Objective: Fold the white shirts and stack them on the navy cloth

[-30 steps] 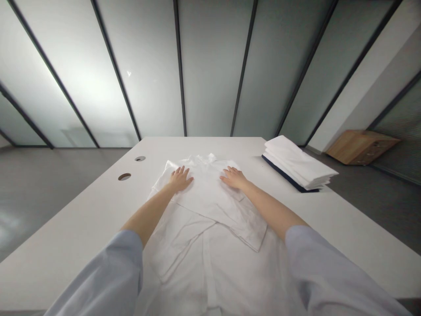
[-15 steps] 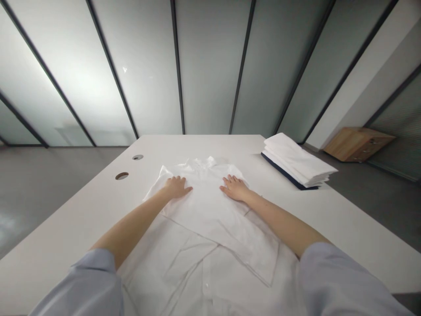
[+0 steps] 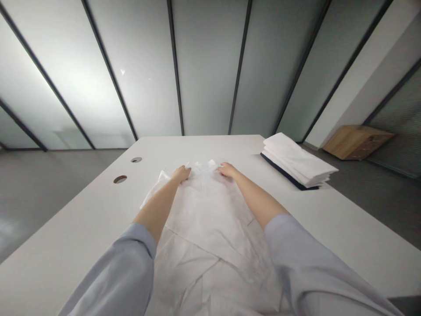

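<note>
A white shirt (image 3: 207, 215) lies spread on the table in front of me, creased, with its collar end at the far side. At the left of that far end, my left hand (image 3: 182, 173) is closed on the fabric, fingers curled. My right hand (image 3: 227, 170) pinches the shirt's far end on the other side, close to the collar. Some fingertips are hidden in the cloth. The near part of the shirt runs out of view below, between my two sleeves.
A stack of folded white garments (image 3: 297, 160) with a dark layer (image 3: 286, 174) beneath sits at the table's right side. Two round holes (image 3: 120, 179) pierce the white table (image 3: 82, 228) on the left. Beyond are frosted glass panels (image 3: 207, 66) and a wooden cabinet (image 3: 357, 142).
Both hands have slid from lying flat on the shirt to its far end, closer together, and now grip the cloth. The shirt's far end has bunched inward slightly.
</note>
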### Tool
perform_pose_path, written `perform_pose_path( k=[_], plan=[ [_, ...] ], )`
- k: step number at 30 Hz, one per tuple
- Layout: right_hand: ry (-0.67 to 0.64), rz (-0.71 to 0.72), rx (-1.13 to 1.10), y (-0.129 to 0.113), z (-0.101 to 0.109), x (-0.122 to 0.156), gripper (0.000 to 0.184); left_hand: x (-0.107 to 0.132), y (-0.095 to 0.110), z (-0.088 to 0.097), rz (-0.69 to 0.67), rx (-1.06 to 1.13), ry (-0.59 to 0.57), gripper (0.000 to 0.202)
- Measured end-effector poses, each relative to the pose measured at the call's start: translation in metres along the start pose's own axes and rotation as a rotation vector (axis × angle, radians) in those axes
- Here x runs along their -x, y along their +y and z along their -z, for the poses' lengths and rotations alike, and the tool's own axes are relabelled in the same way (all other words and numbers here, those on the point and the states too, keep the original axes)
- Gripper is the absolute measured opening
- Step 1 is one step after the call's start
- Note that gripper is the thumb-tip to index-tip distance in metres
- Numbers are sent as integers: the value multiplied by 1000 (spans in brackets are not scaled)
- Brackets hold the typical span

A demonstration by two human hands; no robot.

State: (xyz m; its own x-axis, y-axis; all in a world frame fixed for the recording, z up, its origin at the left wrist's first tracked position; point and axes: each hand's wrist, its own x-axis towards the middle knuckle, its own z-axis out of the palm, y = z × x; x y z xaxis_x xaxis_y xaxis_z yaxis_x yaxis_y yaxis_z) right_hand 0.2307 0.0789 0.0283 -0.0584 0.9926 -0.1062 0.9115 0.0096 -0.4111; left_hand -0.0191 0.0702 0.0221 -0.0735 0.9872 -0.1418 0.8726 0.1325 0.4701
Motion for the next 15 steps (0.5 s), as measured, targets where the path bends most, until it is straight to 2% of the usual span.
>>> perform_pose_path(
  k=[4,6,10,13,15],
  plan=[
    [44,7,-26,-3,-17,-16,34,-14,0,-9,-6,187,85,21],
    [73,20,-52,-3,-21,-20,28,-18,1,-11,-35,292,98,17],
    [159,48,-146,5,-23,-22,30,-17,-1,-14,-112,446,96,20],
    [251,66,-338,16,-23,-20,29,-12,-6,-15,-136,532,102,24],
    [285,60,-432,22,-23,-17,29,-10,-9,-15,-126,560,109,34]
  ],
)
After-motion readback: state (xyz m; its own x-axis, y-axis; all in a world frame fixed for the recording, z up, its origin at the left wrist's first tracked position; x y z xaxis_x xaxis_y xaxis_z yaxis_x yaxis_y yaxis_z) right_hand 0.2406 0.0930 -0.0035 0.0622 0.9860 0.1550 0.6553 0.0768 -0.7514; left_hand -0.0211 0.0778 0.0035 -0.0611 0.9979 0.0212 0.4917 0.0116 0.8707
